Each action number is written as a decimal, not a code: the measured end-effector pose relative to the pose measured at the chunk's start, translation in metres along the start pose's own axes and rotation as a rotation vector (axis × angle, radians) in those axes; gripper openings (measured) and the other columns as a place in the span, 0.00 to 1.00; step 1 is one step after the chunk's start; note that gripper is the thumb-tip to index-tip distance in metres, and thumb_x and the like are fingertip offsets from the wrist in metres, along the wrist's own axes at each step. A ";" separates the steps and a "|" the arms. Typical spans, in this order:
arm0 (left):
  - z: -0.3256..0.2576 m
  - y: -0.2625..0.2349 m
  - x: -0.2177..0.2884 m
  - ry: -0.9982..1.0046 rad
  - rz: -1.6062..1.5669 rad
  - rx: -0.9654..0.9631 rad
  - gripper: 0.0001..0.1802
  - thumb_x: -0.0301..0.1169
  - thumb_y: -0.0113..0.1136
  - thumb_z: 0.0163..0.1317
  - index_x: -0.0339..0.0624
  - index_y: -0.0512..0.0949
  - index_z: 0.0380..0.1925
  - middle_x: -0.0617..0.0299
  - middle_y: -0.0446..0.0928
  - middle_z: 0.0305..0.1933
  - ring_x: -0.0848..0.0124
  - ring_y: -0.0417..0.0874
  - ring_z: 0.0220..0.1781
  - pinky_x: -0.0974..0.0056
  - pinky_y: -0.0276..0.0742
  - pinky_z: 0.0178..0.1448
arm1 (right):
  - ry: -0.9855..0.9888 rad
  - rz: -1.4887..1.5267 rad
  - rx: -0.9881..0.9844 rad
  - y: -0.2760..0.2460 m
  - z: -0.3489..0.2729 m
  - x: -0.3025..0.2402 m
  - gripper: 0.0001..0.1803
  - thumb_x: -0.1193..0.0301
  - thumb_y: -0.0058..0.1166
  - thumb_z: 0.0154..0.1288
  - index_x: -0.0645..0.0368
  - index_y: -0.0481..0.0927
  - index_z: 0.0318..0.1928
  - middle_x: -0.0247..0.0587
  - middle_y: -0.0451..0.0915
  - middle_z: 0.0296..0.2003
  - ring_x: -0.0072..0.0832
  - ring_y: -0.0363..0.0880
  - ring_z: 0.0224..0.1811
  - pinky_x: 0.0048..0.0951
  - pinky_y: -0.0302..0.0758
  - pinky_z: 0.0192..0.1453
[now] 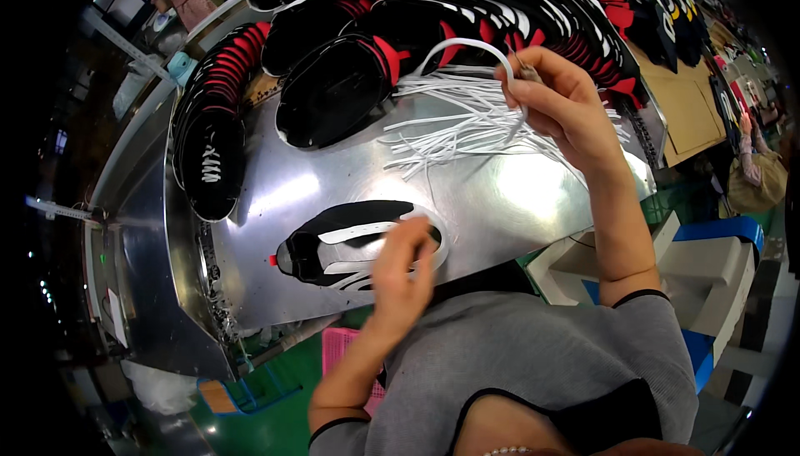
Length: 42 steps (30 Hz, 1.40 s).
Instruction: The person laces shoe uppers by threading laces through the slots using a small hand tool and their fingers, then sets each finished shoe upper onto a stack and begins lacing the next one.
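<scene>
A black and white shoe upper (305, 224) lies on its own on the metal table, its toe to the right and a red tab at its heel. My left hand (402, 273) is over its front part, fingers bent and smeared by motion; whether they grip it I cannot tell. Raised to the right, my right hand (575, 110) pinches a white shoelace (467, 42) that arches up and hangs from the fingers. A small brownish thing (528, 73) also shows at those fingertips, its kind unclear. Below lies a loose bundle of white shoelaces (450, 127).
Rows of nested black, white and red shoe uppers (492, 14) fill the back of the metal table (292, 181). Another curved row (218, 114) runs along the left edge, its nearest upper laced. A beige and blue plastic bin (708, 264) stands at the right. Other people are at the far sides.
</scene>
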State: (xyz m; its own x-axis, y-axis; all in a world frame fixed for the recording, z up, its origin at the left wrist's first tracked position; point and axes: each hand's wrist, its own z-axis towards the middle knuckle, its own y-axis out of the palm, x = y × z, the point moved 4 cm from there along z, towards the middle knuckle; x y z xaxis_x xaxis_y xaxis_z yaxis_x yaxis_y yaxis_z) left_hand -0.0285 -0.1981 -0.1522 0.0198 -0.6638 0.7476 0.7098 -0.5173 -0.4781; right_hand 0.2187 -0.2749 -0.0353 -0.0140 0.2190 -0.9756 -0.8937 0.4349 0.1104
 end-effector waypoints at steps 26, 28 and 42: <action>0.033 0.027 0.040 0.195 0.014 -0.534 0.14 0.20 0.59 0.61 0.38 0.81 0.47 0.54 0.83 0.36 0.58 0.81 0.35 0.60 0.76 0.42 | 0.565 0.483 -0.037 0.056 -0.094 0.131 0.15 0.65 0.56 0.72 0.66 0.83 0.46 0.27 0.77 0.25 0.07 0.57 0.17 0.14 0.51 0.21; 0.028 0.022 0.040 0.133 0.046 -0.567 0.15 0.20 0.60 0.59 0.38 0.81 0.48 0.52 0.82 0.38 0.55 0.81 0.38 0.58 0.76 0.44 | 0.525 0.504 0.005 0.065 -0.095 0.132 0.13 0.66 0.57 0.71 0.65 0.83 0.44 0.26 0.77 0.25 0.08 0.58 0.18 0.15 0.53 0.22; 0.013 -0.075 -0.011 -0.003 0.597 -0.237 0.13 0.24 0.66 0.57 0.35 0.77 0.43 0.49 0.76 0.46 0.50 0.76 0.50 0.51 0.71 0.55 | 0.167 -0.675 0.076 0.069 0.009 0.203 0.10 0.64 0.57 0.63 0.57 0.82 0.37 0.44 0.84 0.27 0.45 0.82 0.32 0.44 0.76 0.38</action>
State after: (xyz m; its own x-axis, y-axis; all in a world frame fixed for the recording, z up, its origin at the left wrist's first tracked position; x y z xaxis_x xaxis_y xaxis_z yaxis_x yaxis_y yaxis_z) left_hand -0.0725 -0.1450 -0.1180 0.3654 -0.8732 0.3226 0.4015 -0.1649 -0.9009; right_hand 0.1579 -0.1927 -0.2244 0.4593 -0.2555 -0.8507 -0.6972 0.4898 -0.5235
